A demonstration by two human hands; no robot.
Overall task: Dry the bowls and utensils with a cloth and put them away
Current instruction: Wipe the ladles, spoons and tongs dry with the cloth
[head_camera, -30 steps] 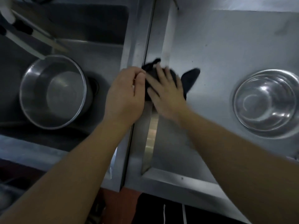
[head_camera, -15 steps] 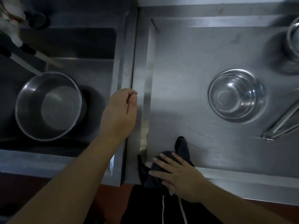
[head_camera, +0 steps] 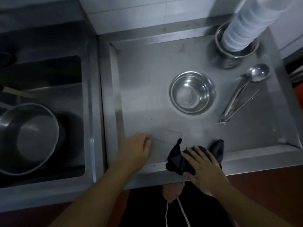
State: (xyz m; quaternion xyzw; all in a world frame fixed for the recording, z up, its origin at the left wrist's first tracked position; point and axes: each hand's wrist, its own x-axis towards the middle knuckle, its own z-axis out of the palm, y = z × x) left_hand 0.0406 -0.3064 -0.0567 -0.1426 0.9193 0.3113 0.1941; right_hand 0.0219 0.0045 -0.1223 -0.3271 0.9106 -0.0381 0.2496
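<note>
Pressing the dark cloth (head_camera: 180, 158), the right hand (head_camera: 204, 167) perhaps hides something beneath.

I see dim light. Steel counter (head_camera: 147, 89) w/ raised rim fills the middle, deep steel sink (head_camera: 49, 82) on its left. Pale tiled wall (head_camera: 147, 12) behind. Reddish-brown floor (head_camera: 265, 182) below the counter's front edge.

My right hand (head_camera: 204, 167) now presses the dark cloth (head_camera: 180, 161) at the worktop's (head_camera: 147, 89) near edge, drawn back from the sink divider; my left hand (head_camera: 136, 149), earlier beside it, rests apart, fingers curled.
</note>
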